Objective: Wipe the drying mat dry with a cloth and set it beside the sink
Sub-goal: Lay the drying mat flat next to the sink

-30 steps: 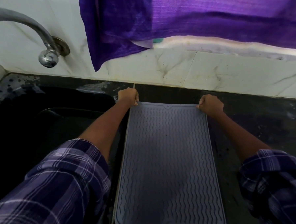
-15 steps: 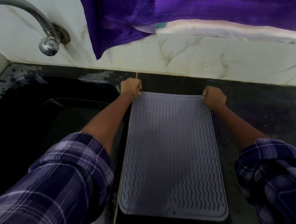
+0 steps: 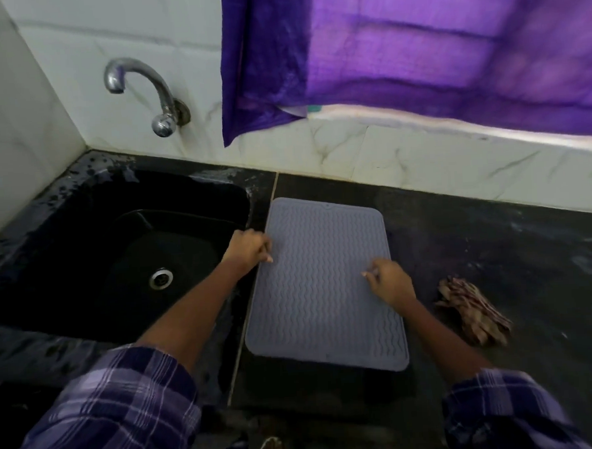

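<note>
Resting over the left edge of a grey drying mat (image 3: 325,284), the person's left hand (image 3: 247,247) has its fingers loosely curled and holds nothing; whether the fingertips actually touch the mat cannot be told. The right hand (image 3: 390,283) hovers or rests over the mat's right side, fingers likewise curled inward and empty. Both forearms reach forward from rolled-up purple plaid sleeves (image 3: 126,411).

The mat lies flat on a dark countertop (image 3: 494,248), its surface covered in wavy ridges, its long left edge running just beside the rim of a black sink (image 3: 81,215). A metal drain (image 3: 161,278) shows at the sink's bottom, and a curved chrome tap (image 3: 143,88) juts from the pale tiled wall (image 3: 140,33) above it.

To the right of the mat, near the right wrist, a crumpled brown patterned cloth (image 3: 472,309) sits on the counter. A purple curtain (image 3: 416,53) hangs behind.
</note>
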